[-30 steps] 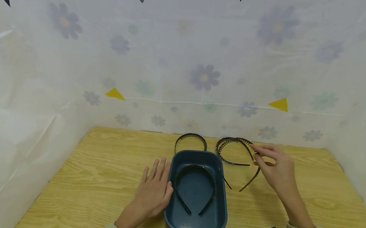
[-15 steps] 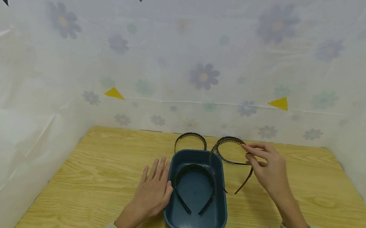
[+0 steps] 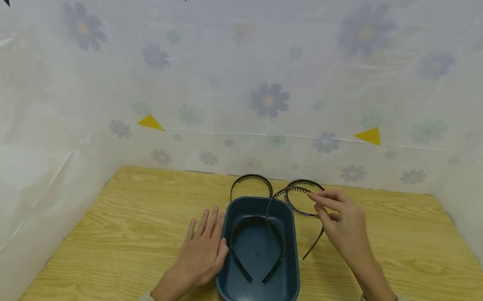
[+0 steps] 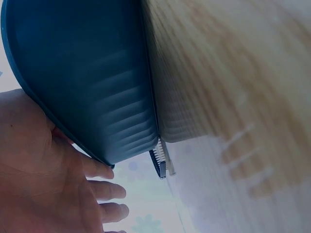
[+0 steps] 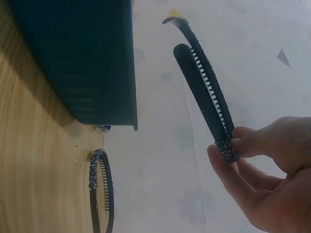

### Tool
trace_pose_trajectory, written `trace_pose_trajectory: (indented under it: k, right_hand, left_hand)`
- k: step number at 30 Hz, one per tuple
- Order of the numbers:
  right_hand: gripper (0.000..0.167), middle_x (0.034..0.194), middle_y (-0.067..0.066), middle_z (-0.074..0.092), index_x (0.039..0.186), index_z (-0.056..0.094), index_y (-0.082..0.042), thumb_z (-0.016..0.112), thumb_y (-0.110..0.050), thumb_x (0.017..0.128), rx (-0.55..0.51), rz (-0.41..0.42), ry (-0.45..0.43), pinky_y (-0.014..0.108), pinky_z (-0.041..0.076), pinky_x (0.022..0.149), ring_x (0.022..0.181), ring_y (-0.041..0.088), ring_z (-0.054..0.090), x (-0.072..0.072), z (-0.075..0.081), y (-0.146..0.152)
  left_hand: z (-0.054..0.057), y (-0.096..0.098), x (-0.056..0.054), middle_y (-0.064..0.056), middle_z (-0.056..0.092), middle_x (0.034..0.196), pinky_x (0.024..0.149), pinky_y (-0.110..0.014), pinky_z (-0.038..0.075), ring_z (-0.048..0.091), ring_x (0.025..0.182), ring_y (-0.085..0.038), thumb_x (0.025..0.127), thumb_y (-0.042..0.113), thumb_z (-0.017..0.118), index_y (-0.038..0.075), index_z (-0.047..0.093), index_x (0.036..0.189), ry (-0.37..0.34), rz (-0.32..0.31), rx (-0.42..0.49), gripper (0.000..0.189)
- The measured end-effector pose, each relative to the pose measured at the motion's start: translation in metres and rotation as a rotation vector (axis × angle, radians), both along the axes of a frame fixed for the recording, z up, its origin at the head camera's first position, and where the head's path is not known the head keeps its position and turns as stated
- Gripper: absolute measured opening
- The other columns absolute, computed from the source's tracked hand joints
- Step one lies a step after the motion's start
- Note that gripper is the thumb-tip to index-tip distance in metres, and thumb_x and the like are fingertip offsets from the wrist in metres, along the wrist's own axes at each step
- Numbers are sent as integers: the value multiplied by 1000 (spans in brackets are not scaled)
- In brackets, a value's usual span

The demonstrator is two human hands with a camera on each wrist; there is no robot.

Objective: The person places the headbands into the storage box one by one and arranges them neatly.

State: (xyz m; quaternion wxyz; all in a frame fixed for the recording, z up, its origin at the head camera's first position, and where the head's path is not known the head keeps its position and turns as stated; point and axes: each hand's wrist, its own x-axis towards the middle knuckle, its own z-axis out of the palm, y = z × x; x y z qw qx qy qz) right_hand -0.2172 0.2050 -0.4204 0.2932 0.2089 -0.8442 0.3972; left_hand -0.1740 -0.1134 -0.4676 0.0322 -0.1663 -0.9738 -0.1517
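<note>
My right hand [image 3: 344,226] pinches a black toothed headband [image 3: 313,245] between thumb and fingers. In the right wrist view, the grip on this headband [image 5: 198,86] is at its sparkly crown, with both ends pointing away from the hand. Part of the held band overlaps the far right corner of a dark blue tray [image 3: 248,296]. A second black headband [image 3: 242,267] lies inside the tray. Against the tray's left side rests my left hand [image 3: 199,258], fingers straight; the left wrist view shows its palm [image 4: 53,165] along the rim.
Behind the tray stands another toothed headband [image 3: 254,176], its lower part hidden by the tray. One more headband [image 3: 305,182] is at the back right, partly behind my right hand. The wooden table [image 3: 149,241] ends at a flowered sheet [image 3: 236,64].
My right hand has moved left and slightly towards me, bringing the held headband over the tray's far right corner. My left hand and the tray have stayed in place.
</note>
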Motion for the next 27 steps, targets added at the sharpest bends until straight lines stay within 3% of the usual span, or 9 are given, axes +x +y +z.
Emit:
trace_pose_trajectory:
  k: [9, 17, 27]
  right_hand:
    - [30, 104, 11, 68, 109, 80, 1, 73, 17, 84, -15, 41, 12, 23, 59, 63, 83, 25, 69, 3, 0, -11]
    - [30, 103, 12, 68, 109, 79, 3, 73, 19, 84, -35, 85, 5, 18, 57, 63, 73, 22, 71, 4, -4, -19]
    - [32, 100, 11, 69, 108, 81, 0, 77, 17, 80, 61, 62, 32, 30, 61, 60, 78, 23, 71, 4, -13, -31]
  left_hand:
    - [0, 0, 1, -21, 21, 168, 121, -62, 12, 15, 155, -41, 108, 24, 37, -2, 26, 161, 1, 0, 0, 60]
    - [0, -1, 1, -20, 20, 168, 121, -62, 12, 13, 155, -39, 108, 24, 37, -1, 25, 161, -4, 6, 1, 60]
    - [0, 1, 1, -19, 19, 168, 122, -62, 11, 12, 156, -38, 108, 25, 37, -1, 25, 162, -5, 11, 4, 61]
